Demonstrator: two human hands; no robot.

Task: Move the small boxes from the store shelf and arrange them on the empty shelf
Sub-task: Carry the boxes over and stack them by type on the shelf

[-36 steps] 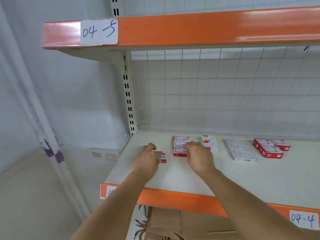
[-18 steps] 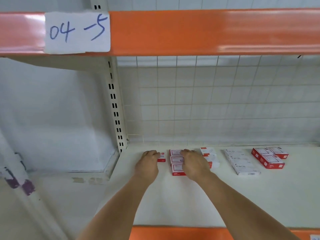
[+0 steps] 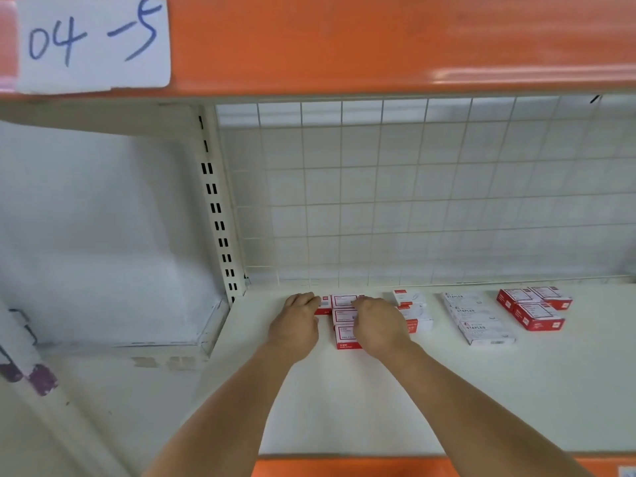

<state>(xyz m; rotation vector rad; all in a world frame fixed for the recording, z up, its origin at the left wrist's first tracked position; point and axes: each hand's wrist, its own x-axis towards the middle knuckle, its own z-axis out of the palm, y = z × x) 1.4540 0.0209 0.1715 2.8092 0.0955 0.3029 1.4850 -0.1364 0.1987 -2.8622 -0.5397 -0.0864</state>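
Note:
A column of three small red and white boxes (image 3: 345,336) lies on the white shelf (image 3: 378,407) near the back mesh. My left hand (image 3: 295,327) curls over another small red and white box (image 3: 324,307), which touches the left side of the column's far end. My right hand (image 3: 378,327) lies with bent fingers over the right side of the column and hides part of it. Both forearms reach in from the front edge.
To the right lie white and red boxes (image 3: 411,306), a row of white STAPLES boxes (image 3: 478,320) and red boxes (image 3: 533,308). A wire mesh (image 3: 413,201) closes the back. The orange upper shelf edge (image 3: 378,39) with label 04-5 (image 3: 93,43) hangs overhead.
My view has moved closer under the upper shelf. My left hand has slid its small box back, from beside the column's near end to its far end. My right hand stays on the column.

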